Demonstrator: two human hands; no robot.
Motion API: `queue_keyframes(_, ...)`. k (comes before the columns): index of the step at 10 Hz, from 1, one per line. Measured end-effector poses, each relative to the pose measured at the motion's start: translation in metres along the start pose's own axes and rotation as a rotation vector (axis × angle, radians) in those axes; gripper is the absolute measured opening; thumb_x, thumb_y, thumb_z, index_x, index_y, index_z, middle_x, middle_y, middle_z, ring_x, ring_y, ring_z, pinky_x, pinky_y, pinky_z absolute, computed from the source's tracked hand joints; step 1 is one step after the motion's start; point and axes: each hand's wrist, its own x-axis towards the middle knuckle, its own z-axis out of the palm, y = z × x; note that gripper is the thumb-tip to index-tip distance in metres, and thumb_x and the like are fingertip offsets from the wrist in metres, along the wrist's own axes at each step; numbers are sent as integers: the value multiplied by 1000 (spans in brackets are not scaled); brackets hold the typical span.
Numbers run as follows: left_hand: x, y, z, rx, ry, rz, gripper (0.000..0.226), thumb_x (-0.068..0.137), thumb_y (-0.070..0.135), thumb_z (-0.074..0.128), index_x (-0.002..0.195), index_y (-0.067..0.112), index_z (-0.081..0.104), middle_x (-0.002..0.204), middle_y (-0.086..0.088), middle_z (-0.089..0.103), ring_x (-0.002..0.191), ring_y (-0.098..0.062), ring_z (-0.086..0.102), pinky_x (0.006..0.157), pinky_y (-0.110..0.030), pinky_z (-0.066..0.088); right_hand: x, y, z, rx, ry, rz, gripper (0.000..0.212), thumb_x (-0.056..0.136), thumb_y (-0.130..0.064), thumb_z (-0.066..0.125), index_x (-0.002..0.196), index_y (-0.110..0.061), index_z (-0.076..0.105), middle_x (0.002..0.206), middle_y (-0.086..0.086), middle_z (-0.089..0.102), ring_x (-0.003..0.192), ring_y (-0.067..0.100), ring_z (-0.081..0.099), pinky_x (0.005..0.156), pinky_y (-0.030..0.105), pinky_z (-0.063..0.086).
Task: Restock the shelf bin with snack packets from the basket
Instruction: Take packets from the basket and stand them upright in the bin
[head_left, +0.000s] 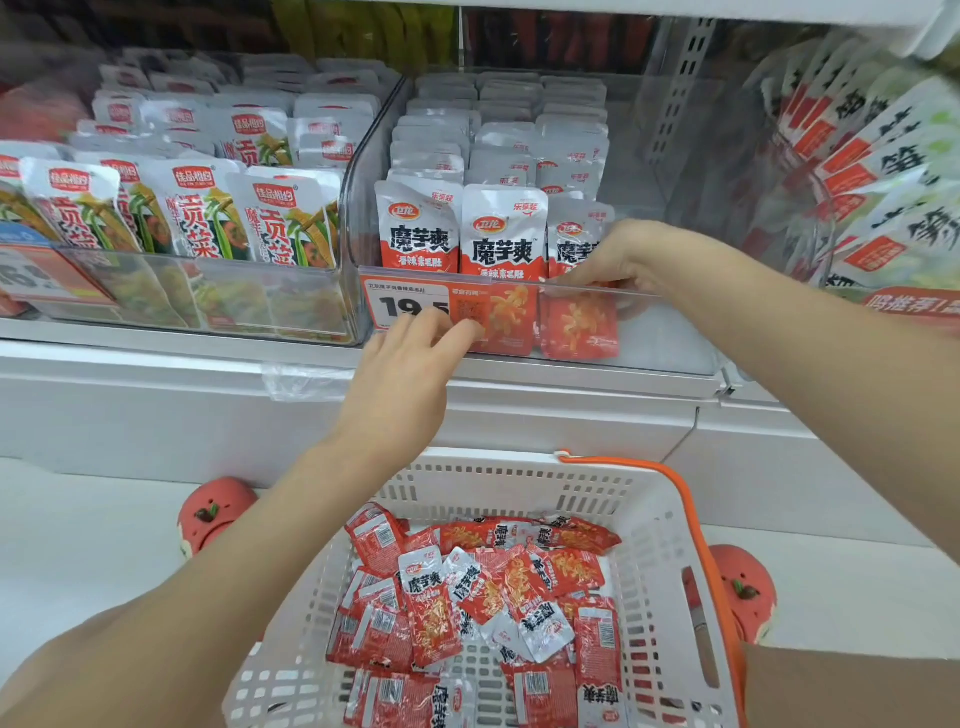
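Note:
The clear shelf bin (667, 338) holds three rows of upright white-and-red snack packets (503, 234). My right hand (618, 257) reaches over the bin's front rim, its fingers curled on the front packet (579, 325) of the right row. The right side of the bin beside that row is bare. My left hand (415, 353) is relaxed, and its fingertips touch the bin's front wall at the price tag (402, 304). Below stands the white basket (519, 470), with several loose packets (467, 587) of the same snack piled in it.
A neighbouring bin (208, 291) on the left holds green-printed packets. More packets (883, 171) lean in a bin at the right. The basket has an orange handle (698, 525) along its right side. Red shoes (213, 514) stand on the floor by the basket.

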Motion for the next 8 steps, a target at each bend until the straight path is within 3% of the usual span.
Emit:
queue_keyframes(1, 0, 0, 1, 3, 2, 3, 59, 64, -18, 59, 115, 12, 57, 99, -10, 56, 89, -32, 52, 69, -33, 29, 2, -4, -3, 37, 223, -191, 79, 66, -24, 87, 131, -5, 47, 131, 6, 56, 120, 26, 55, 100, 34, 45)
queue_keyframes(2, 1, 0, 2, 8, 2, 9, 60, 63, -19, 60, 114, 13, 56, 99, -9, 55, 87, -32, 51, 69, -34, 33, 4, -10, -3, 133, 287, -273, 74, 71, -24, 82, 133, -7, 45, 133, 1, 53, 124, 20, 51, 102, 26, 40)
queue_keyframes(3, 1, 0, 3, 10, 1, 16, 61, 61, -20, 61, 113, 12, 57, 97, -10, 55, 84, -32, 52, 68, -35, 36, 13, -12, -1, 261, 365, -326, 79, 67, -22, 87, 132, -10, 44, 128, 1, 55, 121, 20, 53, 103, 31, 43)
queue_keyframes(4, 0, -1, 3, 20, 8, 27, 62, 59, -22, 61, 112, 11, 58, 96, -10, 56, 82, -32, 52, 67, -34, 34, 17, -10, 0, 161, 384, -297, 102, 70, -21, 84, 146, -7, 18, 144, 18, 38, 130, 34, 42, 108, 43, 37)
queue_keyframes(5, 0, -1, 4, 23, 12, 31, 63, 58, -22, 63, 111, 12, 57, 95, -10, 56, 81, -32, 53, 66, -34, 34, 19, -7, 4, 7, 236, -215, 112, 79, -23, 77, 149, 0, -7, 154, 26, 14, 140, 42, 24, 115, 49, 23)
queue_keyframes(6, 0, -1, 5, 18, 13, 31, 63, 58, -21, 63, 111, 13, 55, 95, -9, 56, 82, -32, 52, 65, -36, 39, 32, -7, 6, -40, 140, -210, 100, 74, -22, 80, 149, -2, 17, 150, 14, 34, 134, 30, 40, 110, 39, 36)
queue_keyframes(7, 0, 0, 5, 10, 10, 37, 61, 60, -20, 62, 111, 12, 55, 96, -10, 56, 82, -32, 52, 65, -35, 37, 30, -8, 9, 4, 46, -242, 61, 72, -4, 79, 126, -1, 49, 120, 8, 60, 109, 23, 60, 88, 31, 54)
queue_keyframes(8, 1, -1, 5, 4, 4, 45, 62, 59, -21, 61, 111, 12, 54, 96, -10, 56, 82, -32, 52, 65, -35, 38, 27, -4, 6, 60, 38, -216, 60, 68, 7, 74, 122, -2, 52, 117, 12, 61, 103, 27, 63, 77, 32, 57)
